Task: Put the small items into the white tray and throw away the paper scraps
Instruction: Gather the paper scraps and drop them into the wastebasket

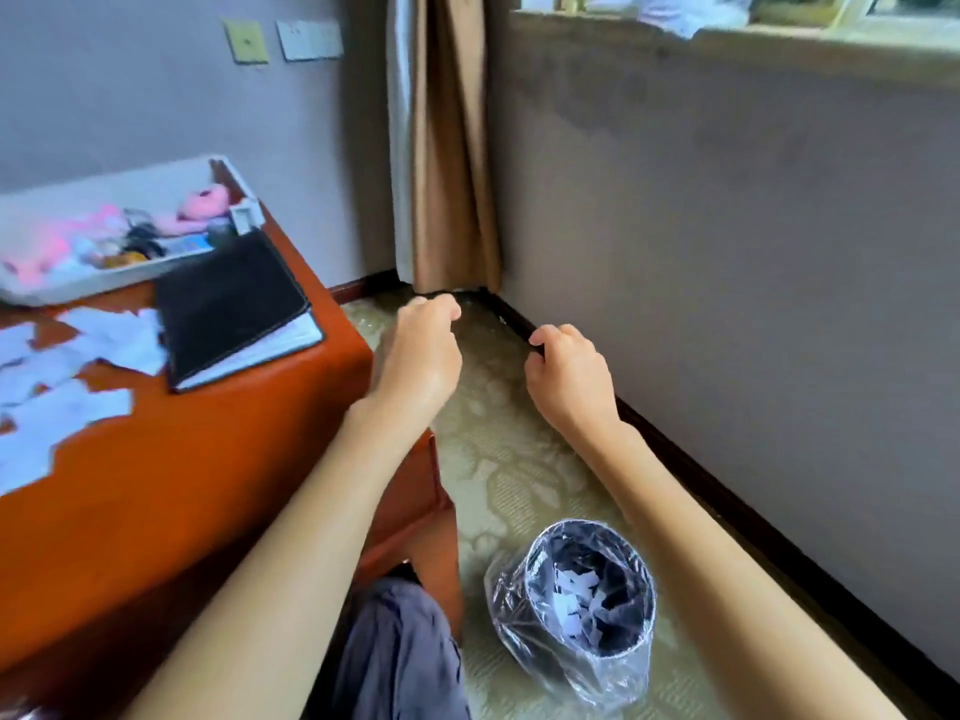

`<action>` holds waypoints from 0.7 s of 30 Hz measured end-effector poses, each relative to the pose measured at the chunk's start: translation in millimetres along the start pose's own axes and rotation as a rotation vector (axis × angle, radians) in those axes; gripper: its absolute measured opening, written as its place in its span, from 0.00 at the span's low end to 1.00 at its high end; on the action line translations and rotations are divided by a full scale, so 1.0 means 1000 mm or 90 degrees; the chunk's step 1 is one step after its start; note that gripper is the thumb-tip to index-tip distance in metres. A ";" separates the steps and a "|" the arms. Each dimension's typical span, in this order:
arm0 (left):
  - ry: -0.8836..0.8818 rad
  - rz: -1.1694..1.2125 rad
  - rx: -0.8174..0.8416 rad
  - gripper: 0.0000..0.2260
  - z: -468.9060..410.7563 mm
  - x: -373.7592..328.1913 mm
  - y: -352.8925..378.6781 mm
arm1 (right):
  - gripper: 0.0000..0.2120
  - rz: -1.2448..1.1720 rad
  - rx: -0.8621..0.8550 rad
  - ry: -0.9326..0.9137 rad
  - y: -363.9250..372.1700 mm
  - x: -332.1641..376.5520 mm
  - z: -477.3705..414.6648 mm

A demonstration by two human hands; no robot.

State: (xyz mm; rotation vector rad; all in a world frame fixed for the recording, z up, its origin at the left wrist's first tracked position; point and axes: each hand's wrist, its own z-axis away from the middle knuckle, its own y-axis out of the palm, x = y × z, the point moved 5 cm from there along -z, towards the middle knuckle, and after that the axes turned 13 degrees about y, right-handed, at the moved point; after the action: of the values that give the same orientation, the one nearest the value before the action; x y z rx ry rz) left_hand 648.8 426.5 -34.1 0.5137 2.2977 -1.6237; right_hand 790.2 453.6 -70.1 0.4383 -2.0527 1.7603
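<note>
A: Since the bin [589,584] stands on the floor just off the table's [182,459] right edge, paper scraps [67,387] can be carried straight over to it; some already lie inside.

B: And the hands?

A: Left hand [421,356] and right hand [569,371] hang beyond that edge, fingers curled loosely, seemingly empty. The white tray [62,288] sits at the far edge, filled with small items [156,231].

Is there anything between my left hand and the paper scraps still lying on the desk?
Nothing visible blocks it. The left hand hovers past the desk's right edge, the paper scraps lie farther left, and the black folder sits behind that path.
</note>
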 end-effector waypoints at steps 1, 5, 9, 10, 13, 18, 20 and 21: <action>-0.012 -0.012 -0.031 0.17 0.006 0.009 -0.020 | 0.13 -0.021 -0.007 -0.029 -0.002 0.021 0.006; -0.098 -0.071 -0.141 0.16 0.044 0.063 -0.090 | 0.16 -0.112 -0.011 -0.168 0.006 0.109 0.044; -0.211 -0.093 -0.156 0.18 0.080 0.125 -0.127 | 0.17 -0.122 0.055 -0.259 0.035 0.180 0.078; -0.239 -0.102 -0.158 0.18 0.089 0.140 -0.135 | 0.17 -0.122 0.075 -0.284 0.043 0.197 0.086; -0.314 -0.120 -0.157 0.18 0.112 0.178 -0.154 | 0.16 -0.124 0.136 -0.343 0.065 0.239 0.105; -0.378 -0.116 -0.159 0.17 0.138 0.234 -0.167 | 0.18 -0.050 0.242 -0.374 0.112 0.296 0.114; -0.379 -0.115 -0.160 0.17 0.142 0.251 -0.169 | 0.18 -0.025 0.283 -0.356 0.134 0.313 0.110; -0.381 -0.118 -0.156 0.17 0.143 0.258 -0.170 | 0.19 -0.015 0.300 -0.343 0.142 0.319 0.107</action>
State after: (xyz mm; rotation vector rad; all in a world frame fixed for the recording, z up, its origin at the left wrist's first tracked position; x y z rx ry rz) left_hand 346.1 272.1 -47.1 -0.2265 2.0689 -1.3033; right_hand 433.2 377.0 -49.5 1.1806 -1.9066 2.3002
